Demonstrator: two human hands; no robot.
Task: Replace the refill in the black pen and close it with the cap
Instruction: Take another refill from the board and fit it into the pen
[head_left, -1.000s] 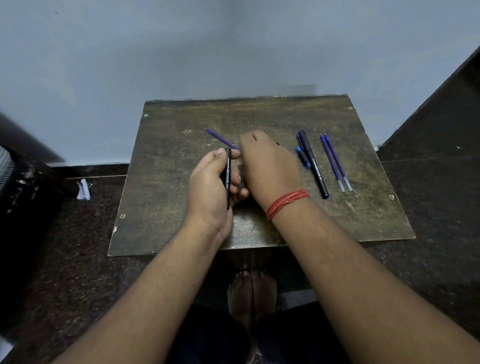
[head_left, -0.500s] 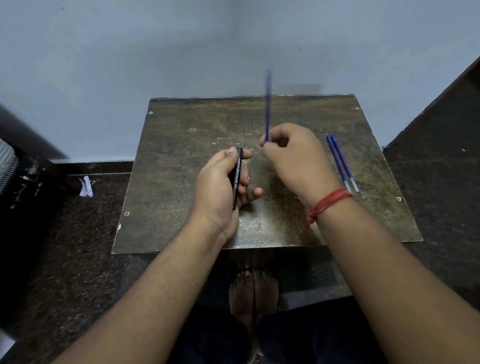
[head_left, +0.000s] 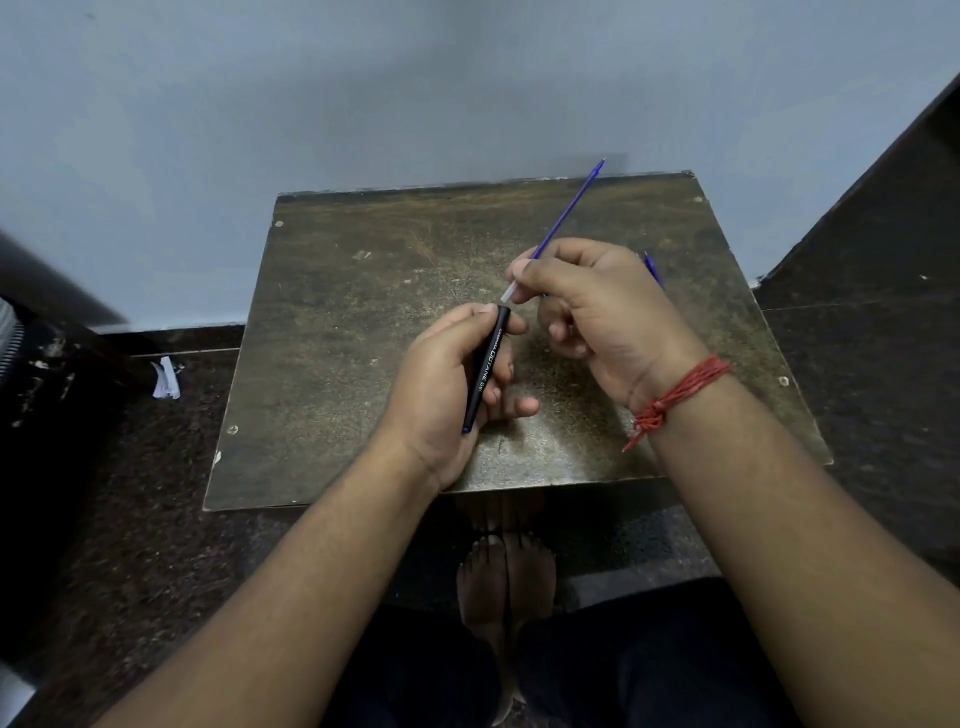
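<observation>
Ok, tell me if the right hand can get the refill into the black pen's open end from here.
Probably yes: the right hand pinches the refill, its clear end just above the black pen mouth, nothing between them.

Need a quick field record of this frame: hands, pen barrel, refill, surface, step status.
left hand: left hand grips the black pen barrel, open end up, away from the person
right hand: right hand pinches the blue refill
refill pose: tilted, tip up and to the right; clear end just above the barrel's mouth, not yet inside
surface: worn dark table
other: another blue refill mostly hidden behind the right hand
cap: not visible
step: insertion about to begin
</observation>
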